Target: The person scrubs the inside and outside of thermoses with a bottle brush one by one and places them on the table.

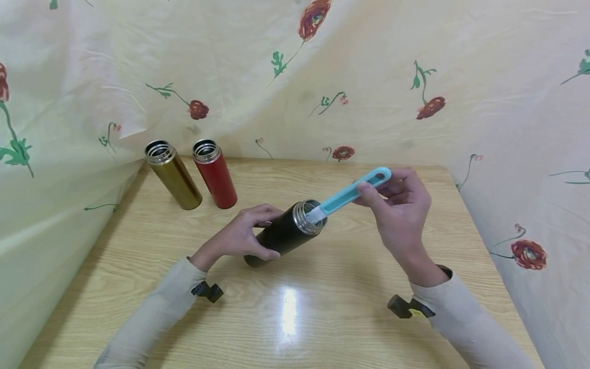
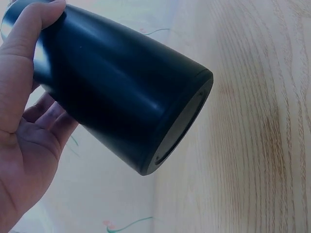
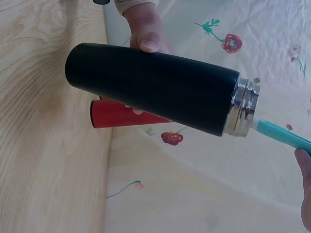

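Note:
My left hand (image 1: 246,231) grips a black thermos flask (image 1: 283,233) round its body and holds it tilted, its open steel mouth facing up and to the right. In the left wrist view the flask's base (image 2: 180,126) is off the table. Between thumb and fingers my right hand (image 1: 403,210) pinches the turquoise handle of a bottle brush (image 1: 352,196). The brush's white neck runs into the flask's mouth, and its head is hidden inside. Only part of the right hand's fingers (image 3: 305,174) shows in the right wrist view.
An uncapped gold flask (image 1: 177,179) and an uncapped red flask (image 1: 216,177) stand side by side at the back left of the wooden table (image 1: 350,307). Flower-patterned cloth (image 1: 369,102) hangs behind the table and along both sides.

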Action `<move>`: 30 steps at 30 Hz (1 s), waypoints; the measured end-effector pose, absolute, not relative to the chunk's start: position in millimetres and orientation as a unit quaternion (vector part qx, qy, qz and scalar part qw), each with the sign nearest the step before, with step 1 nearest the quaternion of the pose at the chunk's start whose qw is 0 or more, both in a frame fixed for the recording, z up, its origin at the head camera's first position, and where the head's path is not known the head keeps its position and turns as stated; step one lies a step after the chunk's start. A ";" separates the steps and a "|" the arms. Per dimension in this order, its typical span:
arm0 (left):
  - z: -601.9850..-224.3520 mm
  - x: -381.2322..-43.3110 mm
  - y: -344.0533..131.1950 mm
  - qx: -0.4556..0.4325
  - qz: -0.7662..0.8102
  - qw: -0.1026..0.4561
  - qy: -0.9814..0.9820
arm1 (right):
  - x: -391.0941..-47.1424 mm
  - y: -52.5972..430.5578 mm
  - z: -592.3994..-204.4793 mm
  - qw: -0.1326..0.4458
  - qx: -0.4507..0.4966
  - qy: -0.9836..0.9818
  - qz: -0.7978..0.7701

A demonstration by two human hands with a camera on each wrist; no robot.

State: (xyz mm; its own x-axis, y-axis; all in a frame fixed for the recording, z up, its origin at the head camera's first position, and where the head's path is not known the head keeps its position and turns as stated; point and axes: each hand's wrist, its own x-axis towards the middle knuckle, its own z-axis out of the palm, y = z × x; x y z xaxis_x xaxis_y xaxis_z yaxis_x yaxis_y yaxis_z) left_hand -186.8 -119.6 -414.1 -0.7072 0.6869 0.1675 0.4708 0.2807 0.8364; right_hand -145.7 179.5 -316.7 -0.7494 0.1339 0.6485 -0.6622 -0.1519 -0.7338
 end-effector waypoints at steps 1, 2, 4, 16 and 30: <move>-414.1 -186.8 -119.7 0.367 0.472 0.111 0.794 | -145.7 180.6 -316.0 0.276 0.223 -0.589 0.726; -414.2 -186.8 -119.7 0.368 0.471 0.109 0.794 | -145.6 181.8 -315.0 0.278 0.222 -0.587 0.727; -414.3 -186.4 -120.4 0.368 0.466 0.109 0.797 | -145.7 184.6 -312.5 0.284 0.220 -0.585 0.728; -416.5 -186.0 -123.2 0.369 0.459 0.119 0.799 | -143.7 193.8 -295.0 0.299 0.210 -0.559 0.744; -413.4 -185.2 -120.4 0.364 0.455 0.120 0.804 | -144.0 193.4 -301.3 0.290 0.201 -0.560 0.749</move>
State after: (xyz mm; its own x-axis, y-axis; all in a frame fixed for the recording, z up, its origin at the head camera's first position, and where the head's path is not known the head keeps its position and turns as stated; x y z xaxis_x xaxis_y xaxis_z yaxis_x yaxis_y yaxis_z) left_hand -185.2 -120.4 -413.4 -0.7063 0.6943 0.1385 0.4758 0.3206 0.8190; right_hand -144.0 193.4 -301.3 -0.7501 0.2098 0.6271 -0.6609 -0.2045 -0.7221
